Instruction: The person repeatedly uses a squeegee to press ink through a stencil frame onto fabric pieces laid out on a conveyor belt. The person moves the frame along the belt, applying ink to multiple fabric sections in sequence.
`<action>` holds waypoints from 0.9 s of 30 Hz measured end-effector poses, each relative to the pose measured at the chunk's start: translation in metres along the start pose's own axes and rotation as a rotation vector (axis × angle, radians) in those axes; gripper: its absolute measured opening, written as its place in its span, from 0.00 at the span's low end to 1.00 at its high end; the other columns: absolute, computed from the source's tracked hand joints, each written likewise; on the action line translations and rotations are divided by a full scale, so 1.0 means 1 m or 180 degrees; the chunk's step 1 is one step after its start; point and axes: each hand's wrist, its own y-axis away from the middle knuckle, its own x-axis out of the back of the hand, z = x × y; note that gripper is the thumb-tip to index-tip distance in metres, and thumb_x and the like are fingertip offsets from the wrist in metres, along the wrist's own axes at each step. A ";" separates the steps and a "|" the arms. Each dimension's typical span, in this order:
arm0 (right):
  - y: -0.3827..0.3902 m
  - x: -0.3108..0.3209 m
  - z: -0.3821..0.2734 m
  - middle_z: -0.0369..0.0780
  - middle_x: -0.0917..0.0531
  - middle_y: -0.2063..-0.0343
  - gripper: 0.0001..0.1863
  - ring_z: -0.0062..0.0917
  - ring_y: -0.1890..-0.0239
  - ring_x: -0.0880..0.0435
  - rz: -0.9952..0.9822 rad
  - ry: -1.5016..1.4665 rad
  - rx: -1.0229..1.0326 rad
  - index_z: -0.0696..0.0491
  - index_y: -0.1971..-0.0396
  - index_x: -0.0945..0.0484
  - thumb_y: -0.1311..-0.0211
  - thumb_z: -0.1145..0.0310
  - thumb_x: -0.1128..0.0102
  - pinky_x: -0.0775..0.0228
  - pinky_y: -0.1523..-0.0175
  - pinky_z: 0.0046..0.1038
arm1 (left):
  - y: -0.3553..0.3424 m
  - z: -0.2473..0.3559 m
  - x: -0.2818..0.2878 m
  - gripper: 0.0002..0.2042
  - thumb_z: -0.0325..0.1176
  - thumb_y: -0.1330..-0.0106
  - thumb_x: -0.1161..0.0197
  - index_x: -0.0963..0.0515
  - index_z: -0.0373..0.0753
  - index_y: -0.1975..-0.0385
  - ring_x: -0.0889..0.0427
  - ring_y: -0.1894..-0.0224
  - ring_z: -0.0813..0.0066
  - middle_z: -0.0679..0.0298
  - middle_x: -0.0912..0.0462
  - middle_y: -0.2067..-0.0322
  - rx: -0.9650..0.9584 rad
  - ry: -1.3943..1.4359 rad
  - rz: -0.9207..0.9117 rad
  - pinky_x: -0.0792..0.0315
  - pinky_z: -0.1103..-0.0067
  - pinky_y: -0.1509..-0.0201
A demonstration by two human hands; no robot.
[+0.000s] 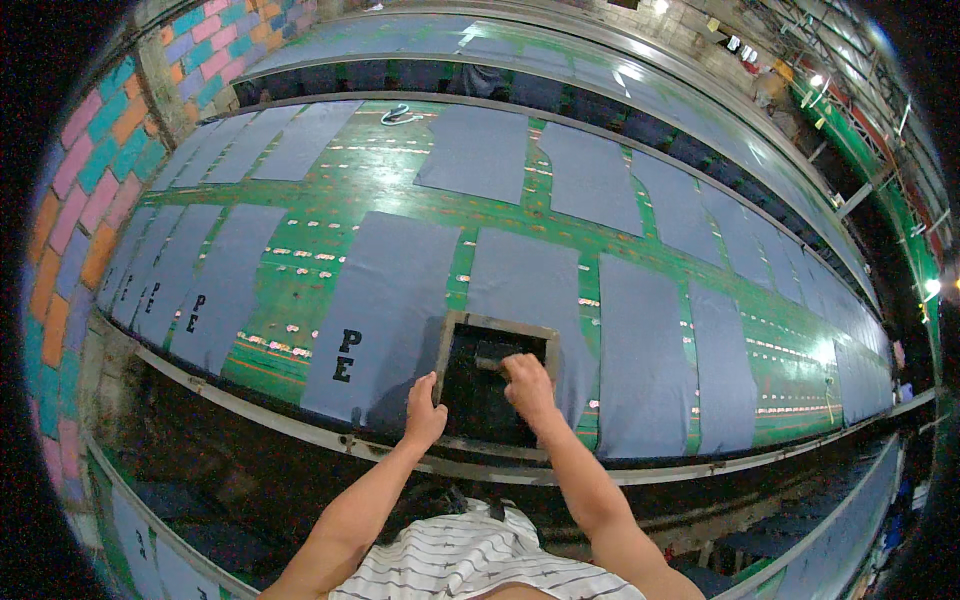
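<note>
Blue-grey panel [385,290] with dark print at left, left hand [427,412] partly curled, gripping the left rim of a dark-centred frame [505,324], frame over another panel [525,268], short bar [488,360] inside, right hand [528,387] clamped on it, 2 hands apart.

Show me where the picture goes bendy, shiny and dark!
Head view: the front edge of the table curves; head view: glare patches whiten its green top, a lamp flares at right; head view: black corners, shadow on the cloth left of the frame.
</note>
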 end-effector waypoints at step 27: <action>0.116 0.026 0.006 0.51 0.18 0.53 0.17 0.50 0.50 0.20 0.0104 -0.0074 -0.2421 0.60 0.52 0.20 0.37 0.66 0.38 0.28 0.46 0.46 | -0.005 0.013 0.006 0.35 0.19 0.42 0.42 0.39 0.34 0.30 0.40 0.28 0.49 0.48 0.36 0.33 0.0291 -0.0044 -0.0277 0.45 0.62 0.25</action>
